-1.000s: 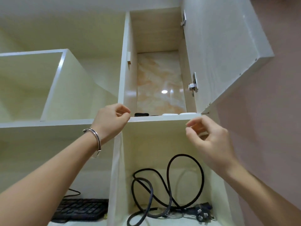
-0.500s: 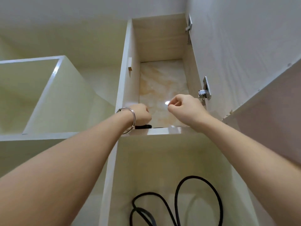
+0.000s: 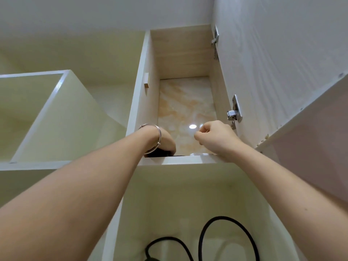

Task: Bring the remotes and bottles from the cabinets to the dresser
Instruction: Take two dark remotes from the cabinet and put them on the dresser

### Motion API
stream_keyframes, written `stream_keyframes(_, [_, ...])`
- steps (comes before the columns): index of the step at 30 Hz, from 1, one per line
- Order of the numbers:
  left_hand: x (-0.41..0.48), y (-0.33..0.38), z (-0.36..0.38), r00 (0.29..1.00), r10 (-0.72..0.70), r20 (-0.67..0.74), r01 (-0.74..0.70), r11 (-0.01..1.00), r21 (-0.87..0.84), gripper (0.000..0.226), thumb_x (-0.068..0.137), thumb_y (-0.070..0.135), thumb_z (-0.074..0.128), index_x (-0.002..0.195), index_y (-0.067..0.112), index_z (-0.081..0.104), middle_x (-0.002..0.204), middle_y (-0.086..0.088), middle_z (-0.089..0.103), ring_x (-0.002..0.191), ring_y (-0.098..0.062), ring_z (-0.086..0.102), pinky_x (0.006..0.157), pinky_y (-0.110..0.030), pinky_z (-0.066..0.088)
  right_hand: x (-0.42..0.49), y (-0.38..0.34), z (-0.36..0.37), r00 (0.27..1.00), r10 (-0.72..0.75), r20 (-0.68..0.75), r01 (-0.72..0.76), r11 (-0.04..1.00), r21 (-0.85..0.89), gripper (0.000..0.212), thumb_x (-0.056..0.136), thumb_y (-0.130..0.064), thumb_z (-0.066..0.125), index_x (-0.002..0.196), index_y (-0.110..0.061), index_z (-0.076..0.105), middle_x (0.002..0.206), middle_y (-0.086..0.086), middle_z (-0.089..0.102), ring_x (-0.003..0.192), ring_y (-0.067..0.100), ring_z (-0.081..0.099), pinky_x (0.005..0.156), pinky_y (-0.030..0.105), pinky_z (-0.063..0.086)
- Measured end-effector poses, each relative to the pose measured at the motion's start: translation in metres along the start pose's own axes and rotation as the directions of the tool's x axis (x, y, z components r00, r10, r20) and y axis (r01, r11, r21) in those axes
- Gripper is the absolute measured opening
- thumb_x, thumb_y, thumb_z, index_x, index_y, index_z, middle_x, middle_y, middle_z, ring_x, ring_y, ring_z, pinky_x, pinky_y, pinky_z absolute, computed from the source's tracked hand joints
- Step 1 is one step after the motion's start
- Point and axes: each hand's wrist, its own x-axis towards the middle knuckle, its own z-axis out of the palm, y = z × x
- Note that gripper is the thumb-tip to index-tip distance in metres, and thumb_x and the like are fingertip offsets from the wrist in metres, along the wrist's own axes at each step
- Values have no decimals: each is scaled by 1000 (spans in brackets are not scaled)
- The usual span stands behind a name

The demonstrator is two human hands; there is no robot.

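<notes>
Early, I judge: nothing out yet. My left hand point(image 3: 163, 140) covers black remote point(image 3: 160, 153) on shelf point(image 3: 188, 160); grip hidden, can't tell. Right hand point(image 3: 216, 136) curled, empty, above white item point(image 3: 195, 154). Carrying to dresser remains.

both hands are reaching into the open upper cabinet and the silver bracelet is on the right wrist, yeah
Not quite. The silver bracelet is on the left wrist, just behind the left hand, as the head view shows. The rest holds: both that hand and the right hand reach into the open upper cabinet.
</notes>
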Motion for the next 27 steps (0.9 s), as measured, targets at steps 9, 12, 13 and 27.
stream_keyframes(9, [-35,-25,-1,638,250,-728,-358,934,7,48,66,32,37,99,8,63,103,-12,64,97,-32,57,77,-32,44,20,-17,7,974,63,218,-30,988,-155,33,83,-25,53,103,-1,65,103,14,69,76,24,54,57,25,38])
stream_keyframes(12, [-47,-43,3,472,209,-856,-455,890,-34,44,77,29,44,113,8,59,116,-12,59,106,-28,55,88,-27,39,27,-30,19,949,85,302,9,955,-296,23,85,-23,53,89,-3,60,84,9,62,66,22,51,51,24,36])
stream_keyframes(13, [-50,-48,6,443,189,-876,-478,877,-53,40,82,24,50,118,8,57,120,-11,58,109,-25,54,86,-19,35,27,-35,23,935,112,337,14,936,-352,19,86,-23,52,83,-5,57,79,8,58,60,21,48,51,24,37])
stream_keyframes(27, [-48,-76,29,504,96,-858,-446,880,-164,65,80,22,58,139,13,33,136,-7,44,120,-22,46,98,-27,37,36,-67,55,718,351,602,238,688,-685,27,92,-25,44,68,-12,50,68,2,48,57,16,44,55,25,38])
